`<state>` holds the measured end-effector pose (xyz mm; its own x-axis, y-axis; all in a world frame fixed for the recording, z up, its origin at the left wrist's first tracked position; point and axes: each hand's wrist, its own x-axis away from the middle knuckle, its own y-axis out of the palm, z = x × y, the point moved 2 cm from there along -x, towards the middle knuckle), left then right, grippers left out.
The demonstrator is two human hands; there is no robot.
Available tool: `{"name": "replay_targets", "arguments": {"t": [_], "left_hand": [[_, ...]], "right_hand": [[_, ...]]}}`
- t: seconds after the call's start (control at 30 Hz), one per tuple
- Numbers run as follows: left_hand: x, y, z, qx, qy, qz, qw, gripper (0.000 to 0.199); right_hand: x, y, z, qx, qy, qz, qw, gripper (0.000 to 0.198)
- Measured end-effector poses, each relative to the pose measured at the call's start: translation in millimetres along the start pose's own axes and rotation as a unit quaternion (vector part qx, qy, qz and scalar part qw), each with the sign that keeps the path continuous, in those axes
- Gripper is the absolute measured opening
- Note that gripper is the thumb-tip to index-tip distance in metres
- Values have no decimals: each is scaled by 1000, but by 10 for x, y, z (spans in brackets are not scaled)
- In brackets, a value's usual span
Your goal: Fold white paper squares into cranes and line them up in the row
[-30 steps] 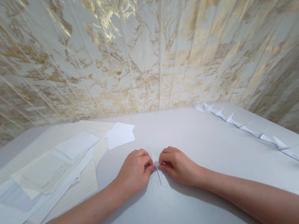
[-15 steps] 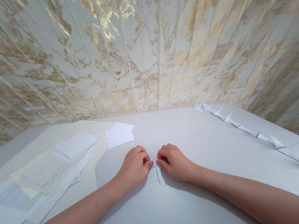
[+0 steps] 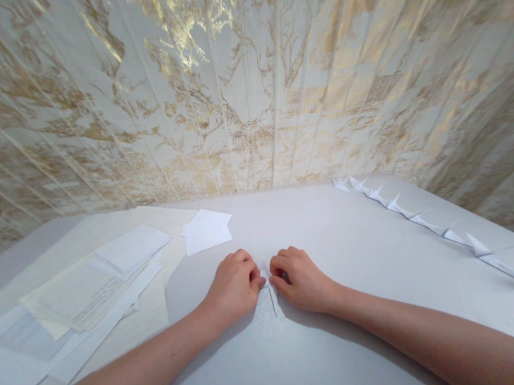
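Note:
At the middle of the table, my left hand (image 3: pixel 235 285) and my right hand (image 3: pixel 301 278) face each other, thumbs and fingers pinched. Between them is a small piece of folded white paper (image 3: pixel 266 275), gripped from both sides. A narrow part of it points up between the fingertips, and a thin dark line, an edge or its shadow, runs toward me below. Most of the folded paper is hidden by my fingers, so its full shape cannot be made out.
Several folded white paper cranes (image 3: pixel 393 204) stand in a row along the right table edge. On the left lie a stack of papers (image 3: pixel 79 297) and a large cream sheet (image 3: pixel 155 316). White paper squares (image 3: pixel 206 231) lie beyond my left hand. A gold-patterned curtain (image 3: pixel 247 95) hangs behind the table.
Both hands stay almost in place, still pinching the paper. A little more of its upright part shows between the fingertips.

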<state>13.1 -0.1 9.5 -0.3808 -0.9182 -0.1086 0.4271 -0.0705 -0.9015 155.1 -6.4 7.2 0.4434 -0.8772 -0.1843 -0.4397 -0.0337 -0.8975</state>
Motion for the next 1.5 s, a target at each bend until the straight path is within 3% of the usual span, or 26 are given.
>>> {"name": "replay_targets", "arguments": {"t": [0.9, 1.07, 1.5], "left_hand": [[38, 2, -20, -13, -1, -4, 1000, 4], [13, 21, -27, 0, -18, 15, 1000, 18], [-30, 4, -21, -12, -26, -22, 999, 21]], "right_hand": [[-24, -30, 14, 26, 24, -20, 999, 8], [-32, -28, 12, 30, 21, -24, 999, 8], [-50, -26, 54, -18, 25, -30, 999, 8]]}}
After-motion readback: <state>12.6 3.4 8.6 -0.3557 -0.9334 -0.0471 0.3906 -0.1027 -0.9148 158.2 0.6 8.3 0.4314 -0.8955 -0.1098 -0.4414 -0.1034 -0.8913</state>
